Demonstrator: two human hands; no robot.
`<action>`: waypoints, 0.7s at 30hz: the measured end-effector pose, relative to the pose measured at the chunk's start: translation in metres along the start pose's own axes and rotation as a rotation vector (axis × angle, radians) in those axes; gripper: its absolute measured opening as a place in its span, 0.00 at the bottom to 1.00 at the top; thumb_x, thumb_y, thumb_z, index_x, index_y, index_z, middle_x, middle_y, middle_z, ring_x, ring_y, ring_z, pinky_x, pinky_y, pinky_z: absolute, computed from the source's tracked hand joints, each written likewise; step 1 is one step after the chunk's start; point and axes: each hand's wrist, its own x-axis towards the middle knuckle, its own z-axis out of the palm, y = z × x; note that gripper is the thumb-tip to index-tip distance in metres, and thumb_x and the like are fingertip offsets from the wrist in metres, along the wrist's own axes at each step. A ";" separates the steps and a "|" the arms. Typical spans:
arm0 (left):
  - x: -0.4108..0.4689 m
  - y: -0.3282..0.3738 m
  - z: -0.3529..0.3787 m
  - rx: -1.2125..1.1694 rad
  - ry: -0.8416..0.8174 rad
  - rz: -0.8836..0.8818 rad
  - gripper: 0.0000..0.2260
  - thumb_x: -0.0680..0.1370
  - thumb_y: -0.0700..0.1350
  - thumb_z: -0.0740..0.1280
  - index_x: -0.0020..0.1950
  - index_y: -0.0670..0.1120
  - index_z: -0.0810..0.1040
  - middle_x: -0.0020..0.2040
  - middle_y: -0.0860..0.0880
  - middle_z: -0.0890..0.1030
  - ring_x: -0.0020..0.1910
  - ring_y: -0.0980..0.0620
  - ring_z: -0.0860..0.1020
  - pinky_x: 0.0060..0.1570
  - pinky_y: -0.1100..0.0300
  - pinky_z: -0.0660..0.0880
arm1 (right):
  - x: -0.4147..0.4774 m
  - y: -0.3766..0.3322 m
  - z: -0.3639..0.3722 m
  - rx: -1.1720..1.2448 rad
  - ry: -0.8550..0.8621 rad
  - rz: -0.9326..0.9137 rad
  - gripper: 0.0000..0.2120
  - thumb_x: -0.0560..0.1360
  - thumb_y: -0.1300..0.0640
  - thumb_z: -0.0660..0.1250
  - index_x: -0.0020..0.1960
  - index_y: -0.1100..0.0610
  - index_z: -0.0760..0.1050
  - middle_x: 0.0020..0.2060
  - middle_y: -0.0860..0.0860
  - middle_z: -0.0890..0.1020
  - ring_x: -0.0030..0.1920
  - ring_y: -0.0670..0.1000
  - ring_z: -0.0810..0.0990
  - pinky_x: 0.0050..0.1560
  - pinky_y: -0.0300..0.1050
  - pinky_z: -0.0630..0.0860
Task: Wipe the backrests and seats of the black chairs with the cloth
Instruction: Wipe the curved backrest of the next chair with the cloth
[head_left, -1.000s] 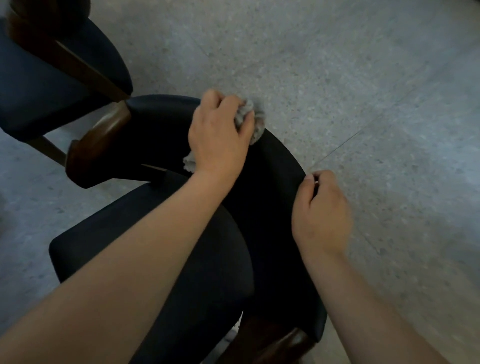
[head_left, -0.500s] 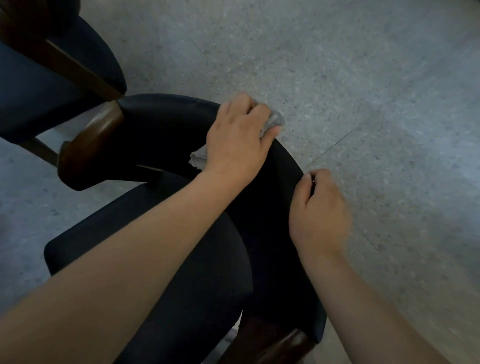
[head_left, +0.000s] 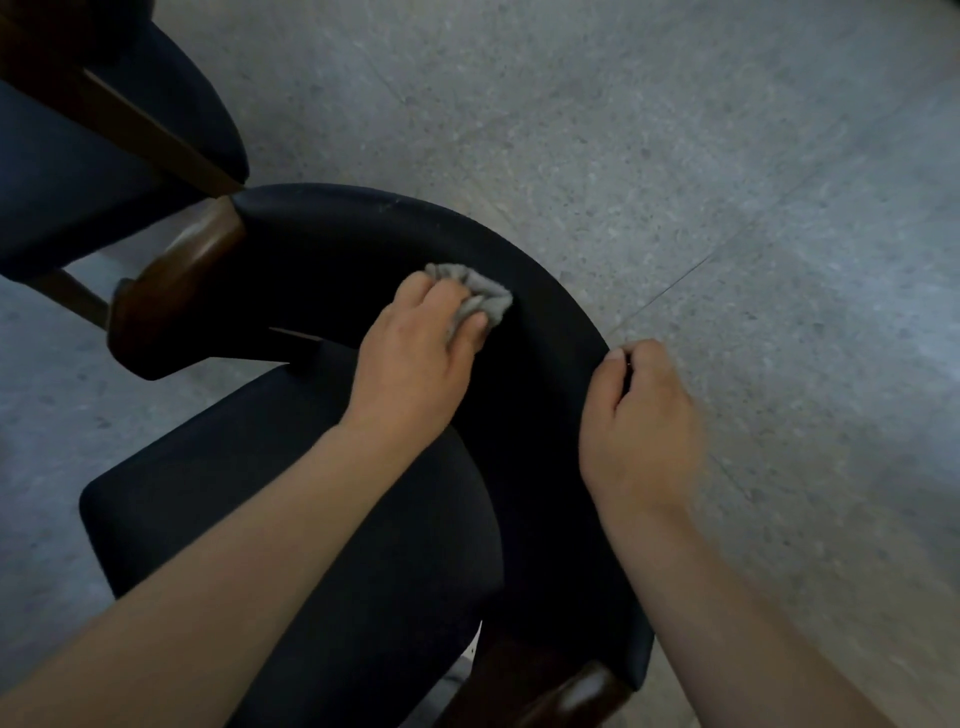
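The left hand (head_left: 410, 364) held a crumpled grey cloth (head_left: 480, 296) bunched under its curled fingers, pressed against the inner face of the curved black padded backrest (head_left: 363, 234) — the black cushioned seat (head_left: 291, 493) lay below its wrist. The right hand (head_left: 641, 431) gripped the backrest's top rim, fingers curled over it.

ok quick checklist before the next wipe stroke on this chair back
1. cloth held firmly in left hand: ok
2. cloth touching the inner face of the backrest: ok
3. right hand grips the backrest's top edge, steadying the chair: ok
4. top edge free of dirt: not ok, pale specks show near the wooden arm end
5. seat already wiped: cannot tell
6. second chair already wiped: cannot tell
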 end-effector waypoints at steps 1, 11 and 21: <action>-0.001 0.001 -0.002 -0.006 0.007 -0.012 0.09 0.81 0.48 0.62 0.55 0.43 0.75 0.51 0.50 0.72 0.44 0.55 0.72 0.41 0.62 0.69 | 0.000 0.000 0.000 -0.003 0.004 0.000 0.13 0.79 0.49 0.51 0.46 0.55 0.69 0.33 0.49 0.74 0.31 0.48 0.69 0.31 0.44 0.59; 0.027 0.016 0.014 0.017 0.119 0.047 0.11 0.79 0.52 0.66 0.55 0.45 0.78 0.52 0.47 0.74 0.43 0.52 0.74 0.40 0.59 0.70 | 0.000 0.001 -0.001 -0.019 0.016 0.002 0.08 0.81 0.53 0.56 0.46 0.55 0.70 0.32 0.46 0.70 0.28 0.39 0.63 0.30 0.34 0.54; -0.021 -0.020 0.010 -0.041 0.092 -0.068 0.15 0.79 0.55 0.60 0.55 0.45 0.75 0.49 0.52 0.70 0.43 0.55 0.72 0.39 0.54 0.73 | 0.001 0.000 -0.001 -0.049 -0.003 0.006 0.09 0.81 0.51 0.54 0.45 0.52 0.67 0.30 0.44 0.70 0.28 0.42 0.67 0.28 0.38 0.56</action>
